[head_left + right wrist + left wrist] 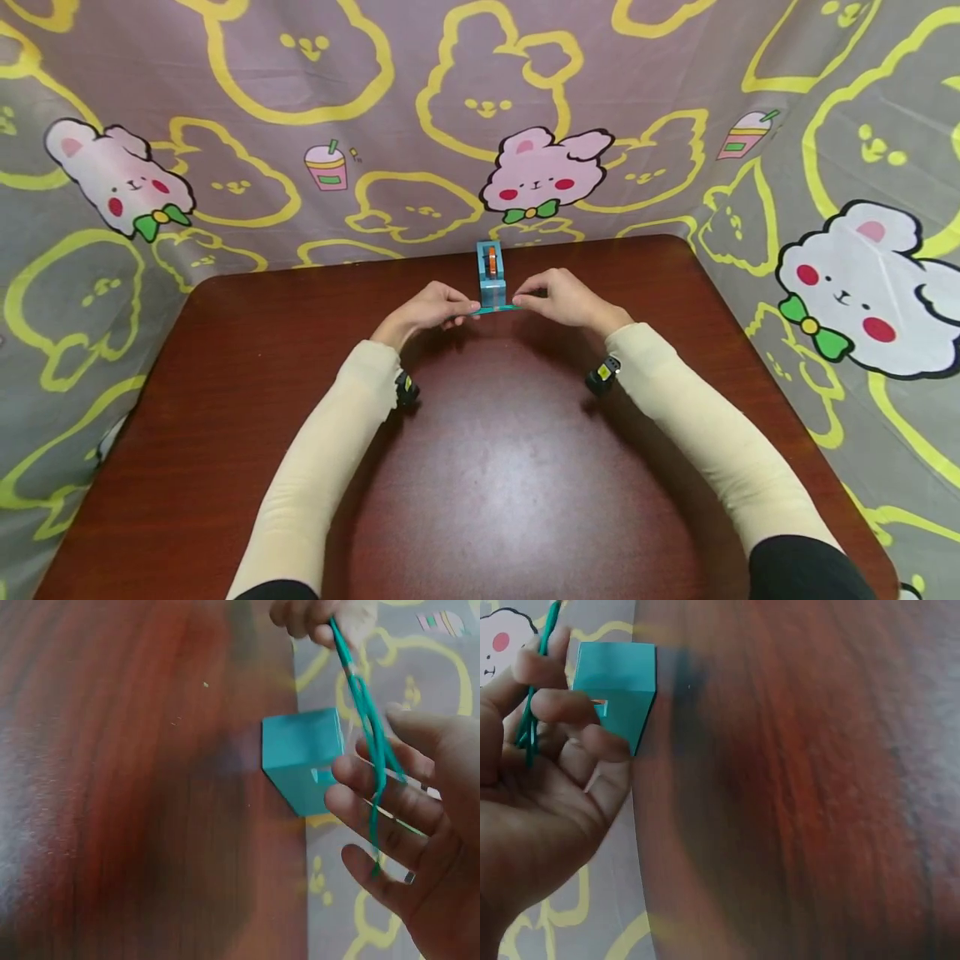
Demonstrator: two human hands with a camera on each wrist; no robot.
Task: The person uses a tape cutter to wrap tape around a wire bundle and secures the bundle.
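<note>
closest in are the black sleeves [806, 571] at the bottom corners of the head view, one per arm; past those come the cream sleeves [315, 467], reaching forward over a dark reddish-brown table [480, 467] with a pale glare patch in the middle; each wrist has a little black camera [407, 389] on it; next out are the hands, near the far edge, facing each other; left hand [432, 307] is pinching one end of a green cord [343, 651] between thumb and fingers, the other fingers loosely bent; right hand [566, 297] looks to be pinching the opposite end with thumb and index, so both have a grip on it; the cord runs side to side between them, and from the right wrist you can see it split into a few thin strands that drape across the right fingers; there's a small pale spot on it around mid-length; just behind the cord stands a blue-teal tape dispenser [492, 287] with an orange core [492, 262] inside; furthest back, a grayish curtain [420, 58] with yellow outlines and white bunnies
</note>
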